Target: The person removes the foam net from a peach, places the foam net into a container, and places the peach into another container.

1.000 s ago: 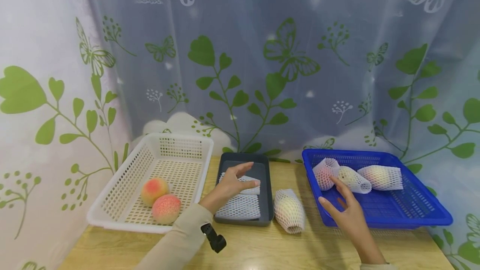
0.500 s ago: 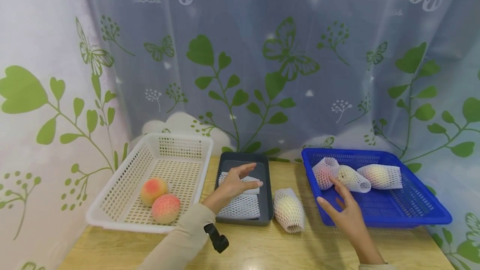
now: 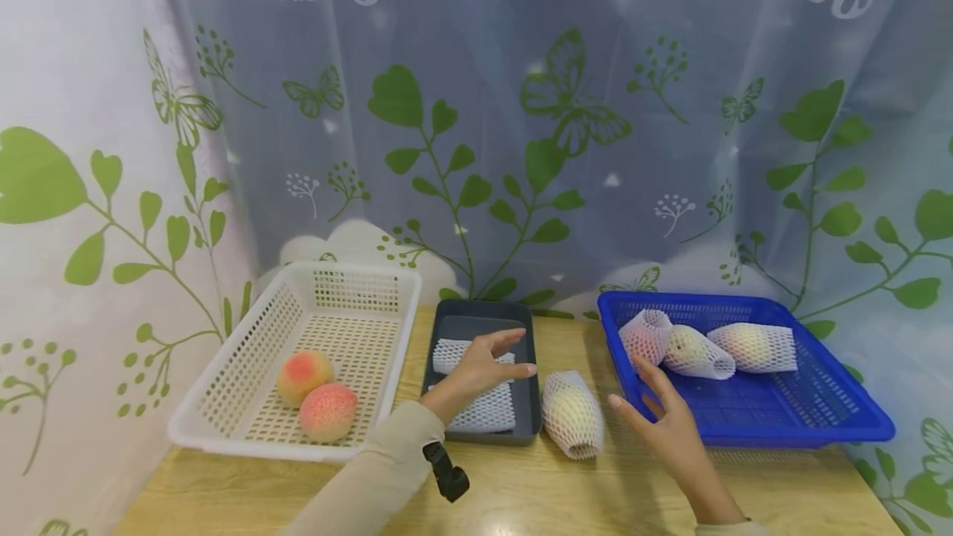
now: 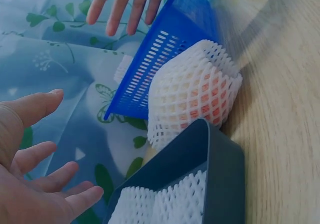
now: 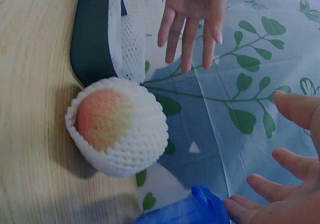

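Observation:
A peach in a white foam net sleeve (image 3: 572,416) lies on the table between the dark grey tray and the blue basket. My left hand (image 3: 482,369) hovers over the tray (image 3: 527,404), fingers spread and holding nothing. White foam net sleeves (image 3: 487,410) lie in that tray, partly hidden beneath the hand. Beside the left front corner of the blue basket (image 3: 789,428), my right hand (image 3: 668,428) is held up with parted fingers and nothing in its grasp. Both wrist views show the netted peach (image 5: 117,126) apart from the hands, some red skin showing through its sleeve.
At the left stands a white basket (image 3: 298,447) with two bare peaches (image 3: 328,412) in it. Three sleeved peaches (image 3: 754,347) lie along the back of the blue basket. A patterned curtain (image 3: 476,122) hangs behind the wooden table (image 3: 521,486).
My left hand has drifted to the right over the tray, and my right hand has shifted left, off the blue basket's edge. The sleeved peach on the table has stayed put.

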Action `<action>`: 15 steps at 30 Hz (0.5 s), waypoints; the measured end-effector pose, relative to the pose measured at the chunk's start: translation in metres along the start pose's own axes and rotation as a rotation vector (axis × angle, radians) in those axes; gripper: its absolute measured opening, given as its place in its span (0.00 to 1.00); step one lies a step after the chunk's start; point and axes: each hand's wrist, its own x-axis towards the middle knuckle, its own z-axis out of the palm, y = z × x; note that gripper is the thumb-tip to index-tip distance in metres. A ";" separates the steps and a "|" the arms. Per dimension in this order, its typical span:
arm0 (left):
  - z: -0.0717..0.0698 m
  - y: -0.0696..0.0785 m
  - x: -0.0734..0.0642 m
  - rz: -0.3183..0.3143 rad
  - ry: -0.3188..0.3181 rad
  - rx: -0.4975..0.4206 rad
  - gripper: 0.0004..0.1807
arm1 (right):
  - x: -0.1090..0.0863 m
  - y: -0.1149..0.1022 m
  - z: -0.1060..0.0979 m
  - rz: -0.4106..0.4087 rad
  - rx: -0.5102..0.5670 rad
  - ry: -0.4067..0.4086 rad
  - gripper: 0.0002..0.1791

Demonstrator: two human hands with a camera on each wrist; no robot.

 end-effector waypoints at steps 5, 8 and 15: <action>0.011 -0.003 0.003 -0.008 -0.002 -0.026 0.34 | -0.002 -0.001 0.011 0.002 0.006 -0.027 0.38; 0.019 -0.005 0.006 -0.022 0.002 -0.023 0.33 | -0.003 -0.001 0.020 -0.019 0.012 -0.042 0.37; 0.034 -0.014 0.013 -0.027 0.009 0.019 0.33 | -0.003 0.007 0.047 0.032 0.044 -0.057 0.36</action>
